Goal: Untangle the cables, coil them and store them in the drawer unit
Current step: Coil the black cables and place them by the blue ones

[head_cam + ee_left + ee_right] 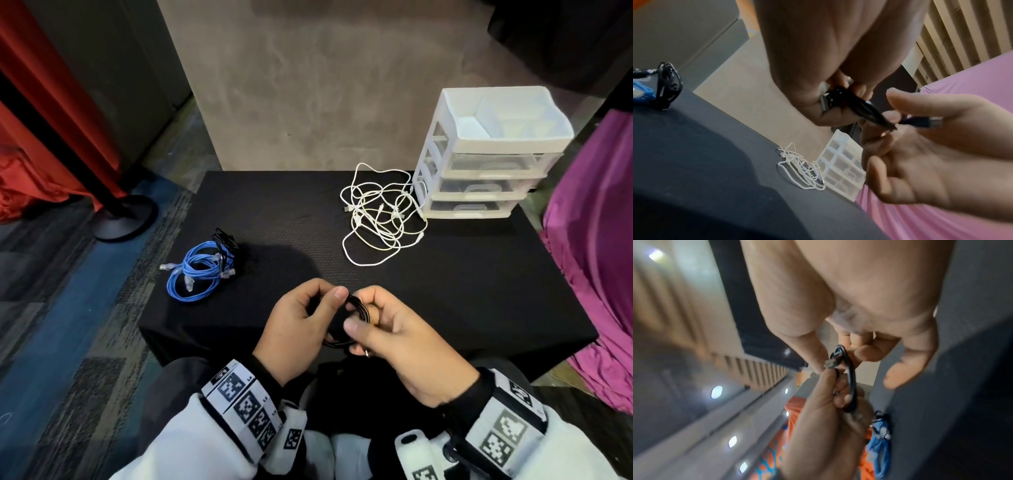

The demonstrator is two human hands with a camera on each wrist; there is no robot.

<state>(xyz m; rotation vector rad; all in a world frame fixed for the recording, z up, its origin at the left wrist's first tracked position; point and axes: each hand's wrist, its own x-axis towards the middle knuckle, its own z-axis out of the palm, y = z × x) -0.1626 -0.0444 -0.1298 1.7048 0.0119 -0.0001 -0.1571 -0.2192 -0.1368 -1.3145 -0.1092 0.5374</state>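
A black cable [357, 306], wound into a small coil, is held between both hands above the table's near edge. My left hand [327, 301] grips one side of the coil with thumb and curled fingers; a metal plug [825, 104] shows by its fingers. My right hand [363, 317] pinches the coil's other side, and a second plug [929, 122] lies across its fingers. A tangle of white cables [383, 214] lies at the back right, touching the white drawer unit [479, 154], whose three clear drawers are closed.
Two blue coiled cables [198, 272] and a black coiled cable [224, 240] lie at the left of the black-covered table [462, 291]. A purple cloth [596, 240] hangs at the right, and a black stand base [123, 216] sits on the floor at the left.
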